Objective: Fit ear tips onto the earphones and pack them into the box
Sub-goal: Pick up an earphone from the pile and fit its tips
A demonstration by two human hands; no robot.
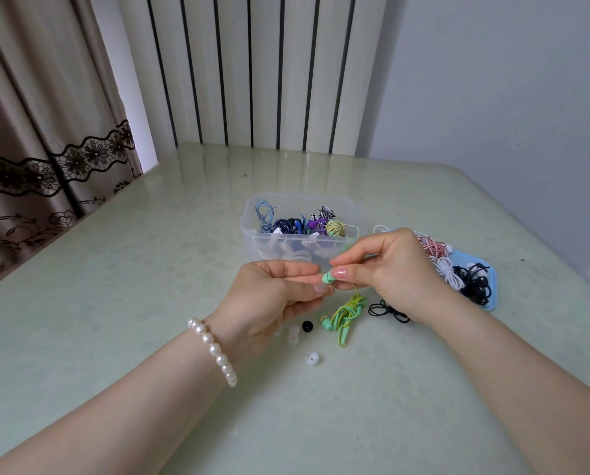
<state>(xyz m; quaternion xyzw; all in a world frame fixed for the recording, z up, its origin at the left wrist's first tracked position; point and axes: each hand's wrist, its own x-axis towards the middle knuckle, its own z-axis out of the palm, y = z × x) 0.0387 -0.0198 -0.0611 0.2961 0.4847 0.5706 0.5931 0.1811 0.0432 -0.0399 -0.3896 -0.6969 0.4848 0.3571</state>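
Note:
My right hand (393, 269) pinches a mint-green earbud (327, 278) between thumb and forefinger, just above the table. My left hand (279, 293) meets it from the left, fingertips pinched at the earbud's tip; whether an ear tip sits between them is hidden. The earbud's green-yellow cable bundle (348, 311) hangs down to the table, with the second mint earbud (327, 322) lying beside it. Loose ear tips lie near my left wrist: a black one (307, 326) and two white ones (293, 334) (312, 358). Behind my hands stands the clear plastic box (252, 231) with several coiled earphones inside.
A light blue lid or tray (492, 286) at the right carries red-white, white and black earphone bundles. A black cable (386, 310) lies under my right hand. The pale green table ends at a radiator at the back and a curtain on the left.

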